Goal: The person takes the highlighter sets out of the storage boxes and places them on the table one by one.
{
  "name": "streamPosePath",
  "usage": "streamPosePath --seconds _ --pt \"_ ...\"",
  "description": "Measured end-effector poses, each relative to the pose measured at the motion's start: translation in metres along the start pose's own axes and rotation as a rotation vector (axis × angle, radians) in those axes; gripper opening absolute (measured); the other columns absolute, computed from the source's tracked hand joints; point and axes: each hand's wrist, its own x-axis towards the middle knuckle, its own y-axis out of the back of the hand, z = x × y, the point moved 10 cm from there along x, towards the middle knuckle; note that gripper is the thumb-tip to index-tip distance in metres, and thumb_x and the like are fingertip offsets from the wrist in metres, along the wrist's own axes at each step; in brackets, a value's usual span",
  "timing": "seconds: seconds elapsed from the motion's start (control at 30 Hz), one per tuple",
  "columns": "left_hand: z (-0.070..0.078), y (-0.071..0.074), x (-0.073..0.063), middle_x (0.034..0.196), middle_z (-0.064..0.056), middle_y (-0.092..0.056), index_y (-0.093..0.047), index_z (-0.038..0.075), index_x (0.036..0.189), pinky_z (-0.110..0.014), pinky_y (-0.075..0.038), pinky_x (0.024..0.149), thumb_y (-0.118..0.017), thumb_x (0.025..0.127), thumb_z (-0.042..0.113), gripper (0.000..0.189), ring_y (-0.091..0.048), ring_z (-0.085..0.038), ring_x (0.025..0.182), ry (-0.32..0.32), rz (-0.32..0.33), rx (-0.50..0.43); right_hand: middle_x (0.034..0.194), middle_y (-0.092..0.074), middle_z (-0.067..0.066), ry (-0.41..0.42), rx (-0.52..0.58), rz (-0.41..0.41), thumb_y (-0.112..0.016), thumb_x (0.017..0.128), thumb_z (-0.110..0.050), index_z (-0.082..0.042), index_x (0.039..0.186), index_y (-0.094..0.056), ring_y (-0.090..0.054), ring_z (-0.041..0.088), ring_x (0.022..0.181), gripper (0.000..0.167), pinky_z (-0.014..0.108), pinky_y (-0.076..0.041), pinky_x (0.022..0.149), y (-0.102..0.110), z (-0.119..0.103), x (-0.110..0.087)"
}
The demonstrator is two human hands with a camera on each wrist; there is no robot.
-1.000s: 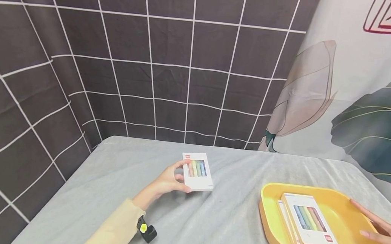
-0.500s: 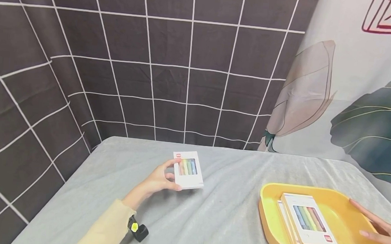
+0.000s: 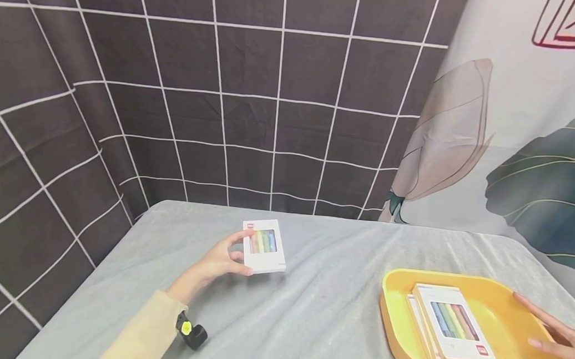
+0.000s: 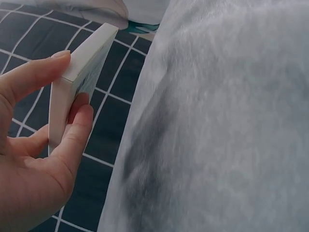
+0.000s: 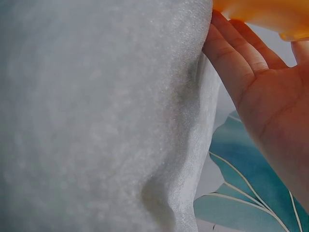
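One flat white carton [image 3: 266,266], crisp-edged and smooth like card, is held tilted over the grey cloth, left of centre. Its rectangular window [image 3: 264,241] shows a row of slim sticks in pinkish, yellow, green and blue tones. The left hand [image 3: 216,261] is clamped on its left side, thumb and fingertips pinching the thin body; a cream sleeve [image 3: 144,333] ends at that wrist. To the right lies a yellow tray [image 3: 505,322], smooth-surfaced, with rounded corners and a raised rim. Inside, towards its left side, similar cartons are stacked, the top one [image 3: 463,350] lying with its window up. The right hand [image 3: 568,346] rests at the tray's right edge, fingers straight, thumb apart from them and reaching over the rim. Under everything, the cloth [image 3: 328,316] is short-napped and softly creased. Dark fabric [image 3: 246,60] behind bears a white grid.
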Motion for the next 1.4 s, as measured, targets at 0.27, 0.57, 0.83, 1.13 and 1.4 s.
streamPosePath --seconds 0.27,0.57,0.83,1.13,1.4 --pt "-0.002 0.011 -0.007 0.142 -0.022 -0.018 -0.025 0.0 0.141 -0.024 -0.049 0.069 -0.07 0.064 -0.009 0.09 -0.06 -0.015 0.085 0.015 -0.014 0.017 0.128 -0.012 -0.039 0.022 -0.009 0.004 -0.024 0.093 0.011 -0.049 0.138 -0.005 -0.021 -0.027 0.11 0.077 0.025 -0.049 0.081 -0.001 -0.002 0.001" --pt "-0.006 0.017 -0.01 0.136 -0.028 -0.027 -0.021 -0.001 0.142 -0.025 -0.049 0.071 -0.07 0.065 -0.01 0.091 -0.061 -0.016 0.086 0.03 -0.045 0.025 0.125 0.001 -0.039 -0.082 0.145 -0.041 -0.021 0.096 0.004 -0.057 0.131 -0.009 -0.029 -0.022 0.11 0.072 0.033 -0.049 0.084 -0.003 0.005 0.0" --pt "-0.01 0.021 -0.008 0.13 -0.03 -0.032 -0.02 -0.001 0.142 -0.025 -0.05 0.072 -0.069 0.064 -0.01 0.092 -0.062 -0.016 0.085 0.043 -0.076 0.028 0.123 -0.001 -0.04 -0.102 0.149 -0.038 -0.021 0.096 0.004 -0.059 0.13 -0.009 -0.03 -0.022 0.108 0.072 0.034 -0.049 0.083 -0.005 0.005 0.0" --pt "-0.011 0.03 -0.007 0.136 -0.032 -0.015 -0.018 -0.006 0.14 -0.025 -0.05 0.072 -0.069 0.063 -0.012 0.092 -0.062 -0.017 0.086 0.039 -0.096 0.03 0.123 0.0 -0.04 -0.12 0.153 -0.03 -0.022 0.097 0.002 -0.059 0.13 -0.008 -0.03 -0.022 0.109 0.071 0.033 -0.048 0.085 -0.003 0.009 -0.001" --pt "-0.014 0.034 -0.006 0.136 -0.031 -0.014 -0.02 -0.006 0.139 -0.026 -0.05 0.073 -0.068 0.064 -0.012 0.09 -0.062 -0.017 0.085 0.06 -0.124 0.047 0.125 -0.002 -0.039 -0.084 0.111 -0.017 -0.023 0.096 0.004 -0.056 0.133 -0.004 -0.028 -0.024 0.11 0.073 0.032 -0.049 0.083 0.0 0.009 -0.001"
